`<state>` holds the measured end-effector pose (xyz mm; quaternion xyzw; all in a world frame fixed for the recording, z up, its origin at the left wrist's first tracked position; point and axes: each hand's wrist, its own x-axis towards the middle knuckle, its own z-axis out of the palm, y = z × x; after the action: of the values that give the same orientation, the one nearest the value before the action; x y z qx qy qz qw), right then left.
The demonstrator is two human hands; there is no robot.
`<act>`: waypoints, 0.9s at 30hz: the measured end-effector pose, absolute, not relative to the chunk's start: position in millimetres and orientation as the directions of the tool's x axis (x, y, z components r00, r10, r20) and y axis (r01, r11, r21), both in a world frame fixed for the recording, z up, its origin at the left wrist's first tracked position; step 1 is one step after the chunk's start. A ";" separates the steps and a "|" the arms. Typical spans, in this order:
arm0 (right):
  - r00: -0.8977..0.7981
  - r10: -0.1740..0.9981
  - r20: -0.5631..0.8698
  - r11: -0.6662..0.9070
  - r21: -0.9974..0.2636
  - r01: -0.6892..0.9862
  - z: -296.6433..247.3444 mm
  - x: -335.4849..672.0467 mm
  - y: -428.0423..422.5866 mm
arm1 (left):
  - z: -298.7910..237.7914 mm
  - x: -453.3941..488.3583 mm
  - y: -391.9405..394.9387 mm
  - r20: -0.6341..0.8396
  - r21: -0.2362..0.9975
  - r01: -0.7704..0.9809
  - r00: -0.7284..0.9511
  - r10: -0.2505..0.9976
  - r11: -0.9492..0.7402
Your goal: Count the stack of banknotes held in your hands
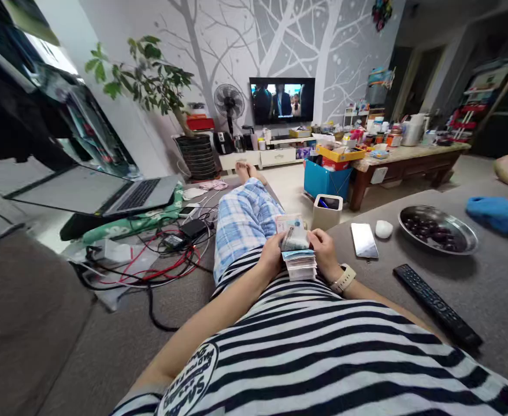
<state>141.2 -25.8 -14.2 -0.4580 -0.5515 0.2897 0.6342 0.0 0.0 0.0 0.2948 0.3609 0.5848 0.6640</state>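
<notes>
I lie back on a grey sofa in a striped shirt and blue checked trousers. Both hands hold a thick stack of paper notes (pixel 299 263) over my lap. My left hand (pixel 272 254) grips the stack's left side, fingers curled round it. My right hand (pixel 325 251), with a pale watch on the wrist, holds the right side, and the top notes (pixel 292 231) are bent upward between the two hands.
On the sofa to my right lie a phone (pixel 364 240), a small white object (pixel 384 229), a metal bowl of dark fruit (pixel 438 228), a black remote (pixel 436 303) and a blue cloth (pixel 499 212). To the left are a laptop (pixel 102 193) and tangled cables (pixel 149 266). A television (pixel 282 100) plays ahead.
</notes>
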 end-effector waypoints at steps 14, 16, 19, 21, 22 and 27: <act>0.231 0.836 0.498 0.498 -0.865 0.062 -13.1 139.1 -29.6 | 2.4 -0.4 -2.9 -0.133 0.816 -0.561 0.058 0.989 0.142; 0.235 0.834 0.499 0.501 -0.864 0.056 -13.2 139.1 -29.4 | 1.3 -0.9 -2.3 -0.126 0.812 -0.565 0.070 0.990 0.144; 0.233 0.835 0.498 0.503 -0.863 0.043 -13.6 139.2 -29.3 | -1.8 -1.8 -0.5 -0.119 0.813 -0.566 0.069 0.990 0.138; 0.232 0.836 0.497 0.503 -0.863 0.038 -13.8 139.2 -29.5 | -3.8 -2.4 0.8 -0.116 0.815 -0.564 0.067 0.991 0.133; 0.231 0.836 0.497 0.503 -0.863 0.035 -13.8 139.1 -29.6 | -4.5 -2.5 1.3 -0.114 0.817 -0.561 0.067 0.991 0.132; 0.227 0.839 0.494 0.501 -0.865 0.029 -12.5 139.1 -31.2 | -4.0 -2.3 1.1 -0.116 0.829 -0.546 0.053 0.992 0.126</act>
<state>139.1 -31.2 -12.5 -0.3986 -0.5443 0.3006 0.6742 -2.3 1.1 -4.0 0.3078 0.3625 0.5849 0.6571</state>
